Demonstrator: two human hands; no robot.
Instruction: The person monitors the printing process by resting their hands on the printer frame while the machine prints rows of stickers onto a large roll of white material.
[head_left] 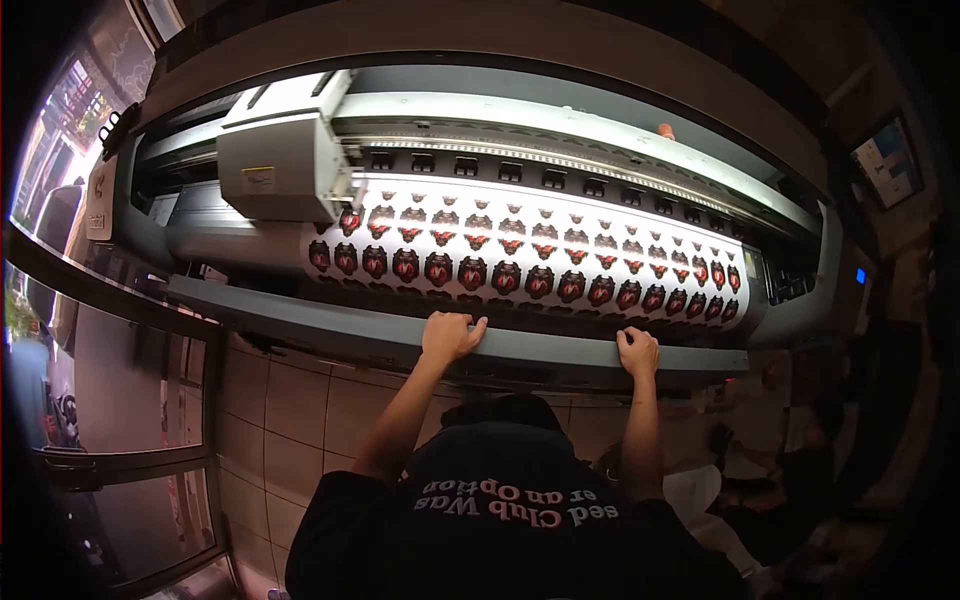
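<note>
A large-format printer (pixel 340 318) stretches across the view in front of me. My left hand (pixel 452 337) rests on its grey front rail (pixel 545 346), fingers curled over the far edge and thumb stuck out to the right. Further right, my right hand (pixel 638 352) curls over the same rail; its fingertips are hidden. Beyond both hands lies a white printed sheet (pixel 400 190) with rows of repeated red and black emblems. The print carriage (pixel 275 170), a pale box with a yellow label, sits at the sheet's left side.
Tiled floor (pixel 295 400) shows below the printer. A glass door (pixel 130 380) stands at the left. On the right are a monitor (pixel 888 160) and a small lit blue display (pixel 860 275). Another person (pixel 790 490) is dimly visible at lower right.
</note>
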